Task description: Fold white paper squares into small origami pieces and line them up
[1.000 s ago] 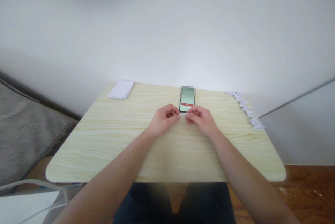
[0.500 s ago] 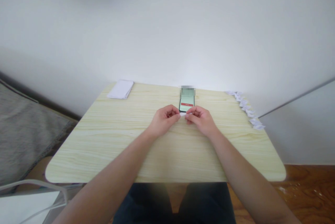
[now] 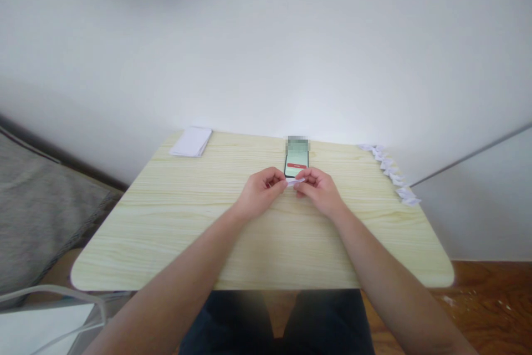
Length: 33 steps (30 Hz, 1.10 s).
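A small folded piece of white paper (image 3: 295, 182) is pinched between my two hands, a little above the middle of the table. My left hand (image 3: 262, 193) grips its left end between thumb and fingertips. At the right end, my right hand (image 3: 318, 190) holds it the same way, its fingers curled and partly covering the paper. Just beyond the fingertips lies a phone (image 3: 296, 158) with a pale green screen and a red bar; its upper part is blurred out.
Several folded white paper pieces (image 3: 389, 169) run in a row along the right edge of the pale wooden table (image 3: 166, 233). A stack of white paper sheets (image 3: 192, 141) lies at the back left. A white wall (image 3: 266, 56) rises behind the table.
The paper between my fingers has turned slightly, so more of its white surface shows. Both hands have stayed in almost the same place.
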Each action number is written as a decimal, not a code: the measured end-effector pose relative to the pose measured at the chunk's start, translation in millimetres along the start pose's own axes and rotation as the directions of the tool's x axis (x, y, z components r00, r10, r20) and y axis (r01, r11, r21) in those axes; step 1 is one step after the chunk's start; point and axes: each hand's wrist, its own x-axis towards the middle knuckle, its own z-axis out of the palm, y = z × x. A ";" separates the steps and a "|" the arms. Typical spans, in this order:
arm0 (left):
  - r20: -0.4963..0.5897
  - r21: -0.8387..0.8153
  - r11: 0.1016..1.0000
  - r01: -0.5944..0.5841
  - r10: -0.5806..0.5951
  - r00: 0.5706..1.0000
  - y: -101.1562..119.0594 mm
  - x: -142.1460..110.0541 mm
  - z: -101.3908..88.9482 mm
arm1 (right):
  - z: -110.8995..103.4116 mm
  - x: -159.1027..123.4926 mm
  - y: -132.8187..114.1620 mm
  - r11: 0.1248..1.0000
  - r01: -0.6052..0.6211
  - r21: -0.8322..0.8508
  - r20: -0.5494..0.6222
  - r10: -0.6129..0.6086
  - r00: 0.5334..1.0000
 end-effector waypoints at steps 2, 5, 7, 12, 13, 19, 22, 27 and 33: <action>0.000 0.027 1.000 -0.010 0.010 1.000 1.3 -1.2 0.6 | 0.1 -0.1 -0.4 1.000 0.000 0.001 0.002 0.000 1.000; -0.001 0.091 0.995 -0.030 0.030 1.000 4.4 -3.3 1.5 | 1.1 -0.5 -2.6 1.000 -0.013 0.003 -0.004 0.013 1.000; 0.002 0.124 0.991 -0.043 0.043 0.999 6.6 -4.6 2.1 | 2.2 -0.9 -4.6 1.000 -0.018 0.007 -0.012 0.018 1.000; 0.012 0.131 0.990 -0.060 0.059 0.998 9.7 -6.8 4.0 | 3.1 -1.7 -6.7 1.000 -0.018 0.024 -0.005 0.019 1.000; 0.011 0.128 0.990 -0.062 0.061 0.998 9.8 -7.0 4.4 | 2.8 -1.7 -6.4 0.999 -0.017 0.031 -0.002 0.017 1.000; 0.000 0.133 0.989 -0.060 0.060 0.998 10.6 -8.1 5.8 | 0.1 -1.0 -3.1 0.998 -0.029 0.051 0.010 0.028 1.000; -0.002 0.139 0.988 -0.062 0.063 0.998 12.3 -8.8 5.6 | 0.2 -0.7 -2.6 0.999 -0.026 0.047 0.010 0.025 1.000; 0.012 0.129 0.989 -0.077 0.076 0.997 16.2 -10.1 4.9 | 3.0 -0.9 -3.8 0.999 -0.016 0.035 -0.012 0.017 1.000; 0.016 0.112 0.986 -0.125 0.124 0.992 18.6 -10.6 5.6 | 6.4 -0.8 -2.2 1.000 -0.017 -0.015 -0.039 0.017 0.999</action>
